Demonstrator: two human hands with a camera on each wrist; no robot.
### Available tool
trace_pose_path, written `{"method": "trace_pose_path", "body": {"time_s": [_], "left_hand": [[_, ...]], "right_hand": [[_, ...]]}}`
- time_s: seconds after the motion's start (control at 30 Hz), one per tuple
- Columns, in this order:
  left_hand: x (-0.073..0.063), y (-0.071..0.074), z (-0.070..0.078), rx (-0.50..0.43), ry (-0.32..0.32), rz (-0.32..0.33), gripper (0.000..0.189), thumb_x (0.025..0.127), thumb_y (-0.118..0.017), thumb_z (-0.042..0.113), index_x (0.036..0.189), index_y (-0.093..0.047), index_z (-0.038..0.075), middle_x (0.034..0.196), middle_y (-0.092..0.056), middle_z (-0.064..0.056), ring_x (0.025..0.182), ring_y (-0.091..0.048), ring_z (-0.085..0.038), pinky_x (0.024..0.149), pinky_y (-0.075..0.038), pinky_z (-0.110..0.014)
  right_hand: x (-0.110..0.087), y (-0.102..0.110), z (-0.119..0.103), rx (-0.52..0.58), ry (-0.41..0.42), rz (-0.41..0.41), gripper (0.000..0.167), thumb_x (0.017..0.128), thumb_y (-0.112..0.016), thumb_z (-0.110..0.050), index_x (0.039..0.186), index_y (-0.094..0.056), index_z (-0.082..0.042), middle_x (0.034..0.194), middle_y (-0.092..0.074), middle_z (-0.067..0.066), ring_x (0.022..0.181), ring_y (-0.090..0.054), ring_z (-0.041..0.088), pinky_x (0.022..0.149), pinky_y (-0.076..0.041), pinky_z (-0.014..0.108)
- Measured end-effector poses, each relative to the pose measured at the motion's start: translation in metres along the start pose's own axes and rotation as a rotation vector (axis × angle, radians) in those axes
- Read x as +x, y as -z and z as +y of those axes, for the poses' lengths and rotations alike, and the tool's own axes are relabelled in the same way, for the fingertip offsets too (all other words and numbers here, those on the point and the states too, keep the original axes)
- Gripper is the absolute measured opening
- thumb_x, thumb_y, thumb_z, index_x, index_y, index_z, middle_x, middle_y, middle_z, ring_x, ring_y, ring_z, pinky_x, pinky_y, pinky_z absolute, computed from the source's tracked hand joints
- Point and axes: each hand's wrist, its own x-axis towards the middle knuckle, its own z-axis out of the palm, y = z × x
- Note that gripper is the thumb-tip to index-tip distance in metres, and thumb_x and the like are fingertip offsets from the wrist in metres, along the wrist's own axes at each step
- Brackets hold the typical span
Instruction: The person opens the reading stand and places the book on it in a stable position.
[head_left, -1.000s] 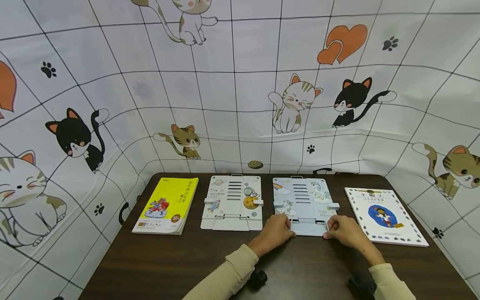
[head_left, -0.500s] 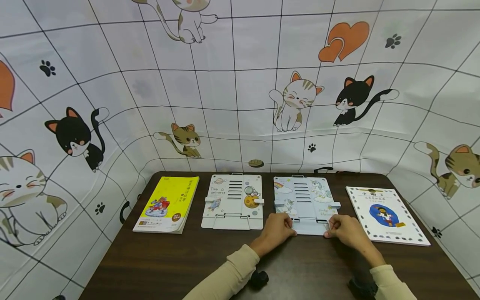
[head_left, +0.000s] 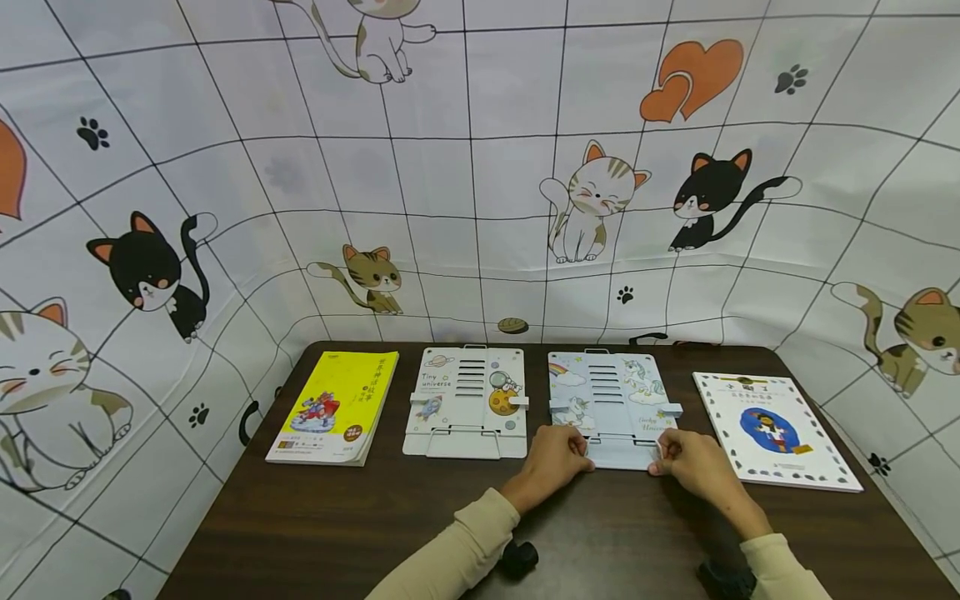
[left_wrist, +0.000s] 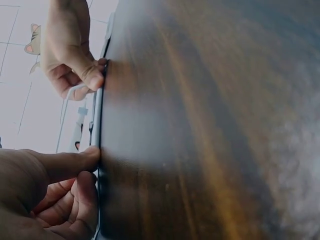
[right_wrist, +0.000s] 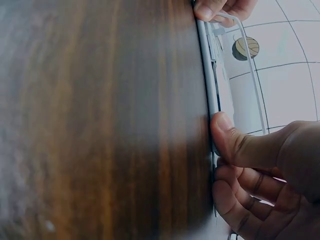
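Observation:
A pale blue-and-white book stand (head_left: pixel 606 387) with unicorn and rainbow pictures lies flat on the dark wooden table, right of centre. My left hand (head_left: pixel 553 457) pinches its front left corner, fingers curled. At the front right corner my right hand (head_left: pixel 696 463) does the same with thumb and fingers. In the left wrist view the left thumb (left_wrist: pixel 82 162) presses on the stand's thin front edge (left_wrist: pixel 98 117). A bent wire holder (right_wrist: pixel 252 65) rises off that edge between both hands in the right wrist view. Fingertips under the edge are partly hidden.
A second book stand (head_left: pixel 467 400), with planets, lies to the left. Beyond it is a yellow book (head_left: pixel 333 408); a white book (head_left: pixel 776 429) lies at the right. A black object (head_left: pixel 517 558) sits beside the left sleeve. A cat-patterned cloth (head_left: pixel 480 183) hangs behind the table.
The head view has shifted very slightly. Both hands keep their places at the stand's front corners, and the stand stays where it was.

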Motion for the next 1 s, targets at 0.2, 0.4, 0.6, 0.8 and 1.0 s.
{"method": "trace_pose_path", "body": {"time_s": [0.2,0.4,0.6,0.8,1.0], "left_hand": [[0.004,0.005,-0.002,0.016,0.0,-0.11,0.024,0.081,-0.093,0.012,0.078,-0.069,0.012,0.069,-0.066,0.007,0.06,-0.051,0.005,0.057,-0.044,-0.013],[0.021,0.033,-0.007,0.049,-0.044,-0.244,0.006,0.097,-0.075,0.011,0.098,-0.079,0.007,0.084,-0.077,0.0,0.065,-0.06,0.002,0.063,-0.05,-0.013],[0.041,0.059,-0.004,0.023,0.002,-0.076,0.02,0.106,-0.062,0.015,0.107,-0.079,0.004,0.099,-0.077,-0.006,0.078,-0.064,-0.008,0.07,-0.052,-0.022],[0.05,0.058,0.001,0.033,0.128,0.051,0.025,0.105,-0.058,0.013,0.119,-0.072,-0.002,0.11,-0.071,-0.017,0.093,-0.066,-0.025,0.081,-0.057,-0.036],[0.054,0.044,0.007,0.021,0.244,0.009,0.045,0.106,-0.057,0.016,0.139,-0.058,-0.015,0.133,-0.066,-0.033,0.124,-0.065,-0.046,0.104,-0.055,-0.055]], "right_hand": [[0.002,0.007,-0.001,0.071,-0.016,-0.08,0.031,0.082,-0.091,-0.018,0.083,-0.061,-0.011,0.073,-0.06,-0.005,0.066,-0.05,0.011,0.062,-0.037,0.026],[0.012,0.029,0.008,0.264,0.011,-0.26,0.012,0.097,-0.074,-0.007,0.098,-0.065,0.0,0.083,-0.067,0.005,0.072,-0.062,0.015,0.061,-0.054,0.028],[0.037,0.047,0.007,0.238,-0.086,-0.07,0.021,0.108,-0.059,-0.013,0.111,-0.065,0.008,0.092,-0.073,0.019,0.077,-0.069,0.023,0.064,-0.058,0.035],[0.066,0.037,0.023,0.143,-0.183,0.011,0.039,0.11,-0.057,-0.027,0.122,-0.06,0.01,0.114,-0.068,0.031,0.092,-0.07,0.038,0.074,-0.057,0.044],[0.079,0.017,0.036,0.109,-0.22,-0.085,0.067,0.112,-0.049,-0.04,0.142,-0.046,0.02,0.139,-0.056,0.044,0.126,-0.058,0.058,0.098,-0.054,0.063]]}}
